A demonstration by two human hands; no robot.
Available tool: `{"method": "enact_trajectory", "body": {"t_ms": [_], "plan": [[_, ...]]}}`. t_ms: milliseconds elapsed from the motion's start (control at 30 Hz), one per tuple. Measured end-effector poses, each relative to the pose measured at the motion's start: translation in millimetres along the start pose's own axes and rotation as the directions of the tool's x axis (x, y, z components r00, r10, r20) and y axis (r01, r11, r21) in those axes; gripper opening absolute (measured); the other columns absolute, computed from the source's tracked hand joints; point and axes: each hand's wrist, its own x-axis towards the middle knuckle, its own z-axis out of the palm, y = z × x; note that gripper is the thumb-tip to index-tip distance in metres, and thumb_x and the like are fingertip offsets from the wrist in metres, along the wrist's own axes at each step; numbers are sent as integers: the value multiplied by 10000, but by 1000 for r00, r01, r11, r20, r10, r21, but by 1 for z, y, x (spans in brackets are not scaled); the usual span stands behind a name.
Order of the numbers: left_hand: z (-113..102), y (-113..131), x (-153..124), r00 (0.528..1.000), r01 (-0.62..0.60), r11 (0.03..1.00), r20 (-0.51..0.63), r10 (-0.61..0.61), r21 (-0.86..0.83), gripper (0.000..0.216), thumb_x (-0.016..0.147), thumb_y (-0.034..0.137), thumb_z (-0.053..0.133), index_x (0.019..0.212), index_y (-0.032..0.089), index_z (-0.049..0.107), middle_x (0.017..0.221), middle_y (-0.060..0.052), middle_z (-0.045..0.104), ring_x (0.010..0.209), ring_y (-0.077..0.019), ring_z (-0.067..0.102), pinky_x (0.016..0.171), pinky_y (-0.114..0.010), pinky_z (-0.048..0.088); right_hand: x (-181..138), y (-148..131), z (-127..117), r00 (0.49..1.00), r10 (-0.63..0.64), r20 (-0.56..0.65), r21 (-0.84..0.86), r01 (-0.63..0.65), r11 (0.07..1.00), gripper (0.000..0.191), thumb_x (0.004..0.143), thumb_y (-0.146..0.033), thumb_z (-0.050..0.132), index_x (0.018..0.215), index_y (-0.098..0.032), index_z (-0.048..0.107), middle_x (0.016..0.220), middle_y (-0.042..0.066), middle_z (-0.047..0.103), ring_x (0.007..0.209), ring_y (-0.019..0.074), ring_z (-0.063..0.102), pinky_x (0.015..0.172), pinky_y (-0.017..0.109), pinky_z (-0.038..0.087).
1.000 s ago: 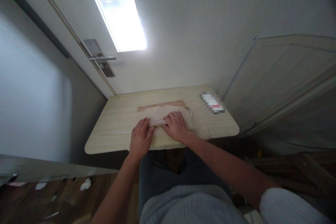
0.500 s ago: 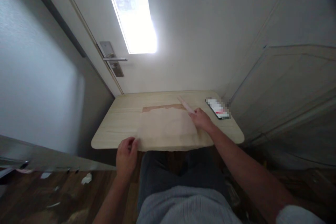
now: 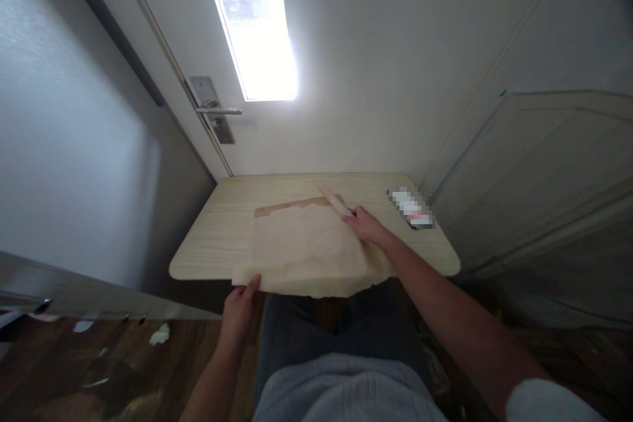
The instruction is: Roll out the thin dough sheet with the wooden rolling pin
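A beige cloth point(image 3: 304, 250) lies spread on the small light wooden table point(image 3: 217, 237), its near edge hanging over the table's front. My left hand point(image 3: 239, 308) pinches the cloth's near left corner just off the table edge. My right hand point(image 3: 364, 225) rests at the cloth's far right side, closed round a thin pale stick-like object point(image 3: 333, 201) that points away to the left. A brown board point(image 3: 297, 203) shows under the cloth's far edge.
A phone point(image 3: 412, 208) lies at the table's far right corner. Behind the table is a white door with a metal handle point(image 3: 217, 111) and a bright glass strip. A cabinet stands at right. Scraps litter the wooden floor at left.
Both hands left the cloth's middle. The left went to the near left corner and pulled it over the table edge; the right moved to the far right, holding the pale stick.
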Motion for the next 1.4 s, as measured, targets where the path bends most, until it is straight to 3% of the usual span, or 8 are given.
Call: {"method": "enact_trajectory", "body": {"t_ms": [133, 367, 500, 700, 867, 1067, 1233, 1400], "plan": [[-10, -1, 0, 996, -78, 995, -39, 76, -56, 197, 692, 289, 783, 779, 134, 697, 847, -54, 744, 773, -166, 689, 747, -281, 544, 7, -5, 1, 999, -41, 15, 30, 41, 999, 256, 913, -401, 553, 1012, -174, 615, 1052, 115, 694, 917, 221, 636, 749, 293, 454], [-11, 13, -21, 998, -34, 972, 48, 47, -233, 184, 759, 275, 692, 912, 192, 632, 812, 0, 711, 652, -144, 676, 609, -284, 560, 14, -4, -20, 982, -112, 150, 132, 92, 987, 276, 923, -421, 557, 971, -180, 684, 1015, 78, 726, 868, 195, 653, 729, 269, 482], [-12, 30, -17, 999, 24, 982, 50, -15, -187, 186, 833, 332, 620, 949, 187, 619, 755, -13, 689, 582, -148, 663, 540, -291, 553, 12, -12, -33, 955, -131, 267, 167, 89, 982, 319, 930, -469, 536, 994, -206, 705, 1032, 61, 732, 873, 193, 661, 720, 261, 490], [-17, 51, 5, 999, -39, 998, -22, 38, -57, 222, 751, 312, 686, 910, 162, 646, 635, 22, 636, 478, -117, 587, 465, -248, 498, 10, -35, -26, 939, -229, 257, 21, 231, 973, 255, 871, -393, 625, 931, -164, 719, 907, 63, 722, 813, 192, 629, 682, 253, 460], [-16, 59, 17, 983, -183, 982, -29, 182, -38, 335, 674, 383, 730, 918, 160, 677, 622, 41, 631, 494, -108, 555, 471, -236, 470, 9, -53, -22, 943, -220, 250, 63, 211, 976, 238, 900, -362, 586, 886, -168, 724, 842, 36, 710, 749, 163, 615, 653, 240, 438], [-3, 73, 7, 915, -402, 916, -29, 402, 10, 462, 690, 507, 715, 990, 157, 698, 749, -5, 702, 663, -147, 626, 608, -261, 517, 14, -69, -58, 966, -207, 154, 187, 177, 966, 302, 895, -437, 606, 944, -162, 722, 908, 61, 722, 749, 165, 622, 612, 229, 433], [20, 66, -7, 946, -322, 941, 9, 325, -106, 438, 695, 485, 717, 999, 173, 675, 748, 7, 702, 627, -134, 628, 585, -259, 530, 29, -68, -90, 972, -205, 117, 165, 184, 969, 343, 885, -487, 601, 908, -166, 719, 856, 57, 709, 693, 165, 607, 594, 243, 426], [34, 50, -16, 975, -215, 971, 41, 220, -107, 385, 733, 435, 698, 1009, 174, 637, 711, 13, 687, 565, -140, 637, 522, -272, 544, 45, -56, -99, 989, -120, 91, 90, 112, 990, 336, 881, -472, 604, 897, -157, 717, 801, 55, 697, 644, 152, 585, 571, 240, 417]]}}
